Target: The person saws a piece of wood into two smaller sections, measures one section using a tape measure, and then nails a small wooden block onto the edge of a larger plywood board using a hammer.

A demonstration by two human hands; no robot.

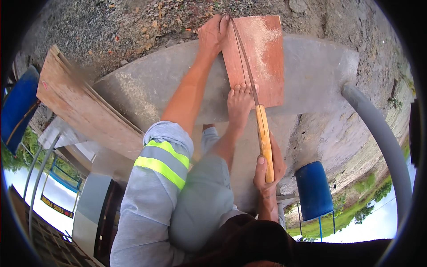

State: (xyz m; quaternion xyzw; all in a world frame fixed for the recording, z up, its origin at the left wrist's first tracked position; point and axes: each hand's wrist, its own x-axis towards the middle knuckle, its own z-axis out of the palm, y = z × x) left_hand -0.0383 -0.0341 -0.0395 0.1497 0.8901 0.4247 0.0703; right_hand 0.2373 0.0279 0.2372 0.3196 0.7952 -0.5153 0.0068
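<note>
My right hand [270, 167] is wrapped round the light wooden handle of a saw [262, 133]. Its long, narrow dark blade slants away from me, across a reddish-brown board [269, 58]. A thin, straight dark line runs along the board just left of the blade, and pale sawdust lies over the surface. At the board's far left corner, my left hand [214, 33] grips the edge, its fingertips close to the blade's far end; the fingers' undersides are hidden. My bare foot [240, 100] presses on the near left part of the board.
The board lies on a grey concrete slab [320, 66] dusted with sawdust at left. A larger wooden sheet [75, 95] leans at left. A grey pipe [382, 129] curves down at right, near a blue drum [314, 191]. Gravel [133, 26] lies beyond the slab.
</note>
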